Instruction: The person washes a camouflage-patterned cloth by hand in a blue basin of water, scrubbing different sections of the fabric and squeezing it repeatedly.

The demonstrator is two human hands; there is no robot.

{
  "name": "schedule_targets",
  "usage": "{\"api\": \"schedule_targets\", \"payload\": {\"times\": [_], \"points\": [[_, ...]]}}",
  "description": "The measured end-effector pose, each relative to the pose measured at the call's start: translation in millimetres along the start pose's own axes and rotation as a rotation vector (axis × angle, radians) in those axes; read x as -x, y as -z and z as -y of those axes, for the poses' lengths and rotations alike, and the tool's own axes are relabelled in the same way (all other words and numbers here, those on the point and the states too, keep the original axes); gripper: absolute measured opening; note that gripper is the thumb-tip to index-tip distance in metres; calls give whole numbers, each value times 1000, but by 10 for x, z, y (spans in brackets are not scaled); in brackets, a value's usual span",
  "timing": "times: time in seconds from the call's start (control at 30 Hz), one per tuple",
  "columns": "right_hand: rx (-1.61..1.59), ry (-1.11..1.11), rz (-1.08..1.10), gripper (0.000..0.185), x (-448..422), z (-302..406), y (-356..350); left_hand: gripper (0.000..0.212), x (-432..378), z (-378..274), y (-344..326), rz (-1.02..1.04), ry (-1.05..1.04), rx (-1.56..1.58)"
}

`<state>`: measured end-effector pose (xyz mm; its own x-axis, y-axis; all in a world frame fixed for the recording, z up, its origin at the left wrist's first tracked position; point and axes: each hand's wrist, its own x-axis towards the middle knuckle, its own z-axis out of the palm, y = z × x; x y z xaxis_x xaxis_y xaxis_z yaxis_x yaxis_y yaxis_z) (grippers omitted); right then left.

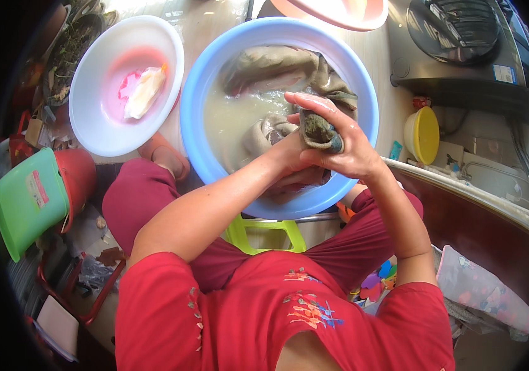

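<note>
A large blue plastic basin (191, 111) stands between my knees, with cloudy water (227, 106) in it. Soaked greyish-brown fabric (278, 65) lies bunched at its far side, and another fold rises near the middle. Above the basin's right half, my left hand (292, 150) and my right hand (350, 139) hold a bunched, wet greenish-grey cloth (317, 130) between them. The right hand's fingers stretch along the cloth's far side, its thumb on the near side. Most of my left hand's fingers are hidden behind the cloth and the right hand.
A white basin (88, 102) with pinkish liquid and a pale plastic packet (143, 92) is at left. A green bin (32, 199) lies beside a red bucket (76, 181). A lime-green plastic stool (264, 227) is under me. To the right stands a metal appliance (450, 74).
</note>
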<state>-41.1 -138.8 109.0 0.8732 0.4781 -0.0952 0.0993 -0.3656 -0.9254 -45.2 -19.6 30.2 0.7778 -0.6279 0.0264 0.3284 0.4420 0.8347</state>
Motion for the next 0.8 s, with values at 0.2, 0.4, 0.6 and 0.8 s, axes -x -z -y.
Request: {"api": "schedule_targets", "payload": {"times": [0.2,0.4,0.6,0.8], "points": [[-463,-246,-322,26,-33,-103,-52,39,-45,216,2,19,45,-436],[-412,-354,-371,12,-120,-279,-2,40,-154,218,-61,-71,187,-69],[-553,-488,-466,33,-222,-327,-63,39,-143,267,-54,-116,271,-60],[-566,-577,-506,37,-313,-379,-132,37,-99,470,9,-115,356,-184]]}}
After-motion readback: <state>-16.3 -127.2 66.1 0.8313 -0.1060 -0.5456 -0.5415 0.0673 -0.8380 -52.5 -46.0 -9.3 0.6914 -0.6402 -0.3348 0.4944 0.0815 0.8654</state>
